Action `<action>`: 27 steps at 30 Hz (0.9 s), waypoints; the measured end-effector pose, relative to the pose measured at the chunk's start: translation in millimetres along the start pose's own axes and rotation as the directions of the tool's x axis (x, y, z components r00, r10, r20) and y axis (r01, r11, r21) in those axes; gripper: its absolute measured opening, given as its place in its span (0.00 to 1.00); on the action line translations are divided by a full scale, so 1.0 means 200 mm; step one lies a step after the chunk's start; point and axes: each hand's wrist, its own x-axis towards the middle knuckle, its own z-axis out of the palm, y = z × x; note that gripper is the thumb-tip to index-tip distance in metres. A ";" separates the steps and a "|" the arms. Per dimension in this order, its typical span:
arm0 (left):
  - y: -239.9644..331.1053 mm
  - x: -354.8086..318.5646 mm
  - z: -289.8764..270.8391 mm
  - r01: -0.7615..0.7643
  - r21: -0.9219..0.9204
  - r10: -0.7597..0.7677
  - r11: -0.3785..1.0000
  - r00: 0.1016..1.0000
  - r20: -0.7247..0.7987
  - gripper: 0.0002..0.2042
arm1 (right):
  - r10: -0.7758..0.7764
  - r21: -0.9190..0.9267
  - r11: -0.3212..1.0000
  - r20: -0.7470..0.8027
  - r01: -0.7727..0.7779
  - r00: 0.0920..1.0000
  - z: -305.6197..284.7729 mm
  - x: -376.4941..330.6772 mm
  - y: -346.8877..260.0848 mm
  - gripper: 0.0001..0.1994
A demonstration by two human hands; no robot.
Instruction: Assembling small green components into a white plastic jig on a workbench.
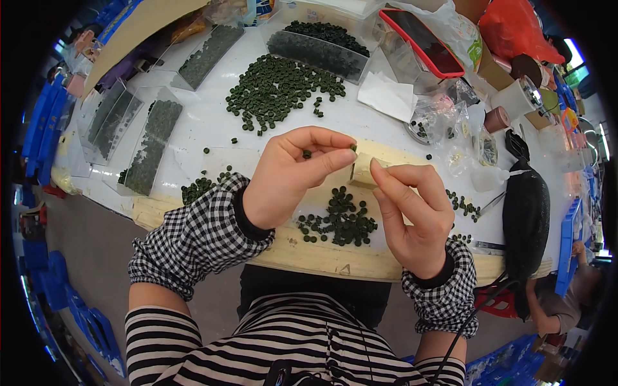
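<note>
My left hand [293, 170] pinches a small dark green round piece [353, 148] between thumb and forefinger. Another such piece [307, 154] shows against its curled fingers. Close by on the right, my right hand [415, 206] has thumb and forefinger pressed together; what they grip, if anything, is too small to make out. Its fingertips are beside a pale yellow wooden block [362, 170], which lies between the two hands. Under them on the table, a loose heap of green pieces [347, 219] spreads toward the front edge.
A larger pile of green pieces [277, 90] lies farther back. Clear trays [151, 148] of them stand at the left, and a clear box [315, 55] behind. A red-cased phone [425, 42], white tissue [386, 96] and black pouch [524, 219] lie rightward. Another person [553, 302] is at far right.
</note>
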 end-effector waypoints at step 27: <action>0.03 -0.01 -0.01 0.487 0.031 -0.429 0.873 0.738 0.521 0.19 | 0.124 -0.197 0.973 0.006 -0.120 0.992 -0.04 0.03 0.07 0.10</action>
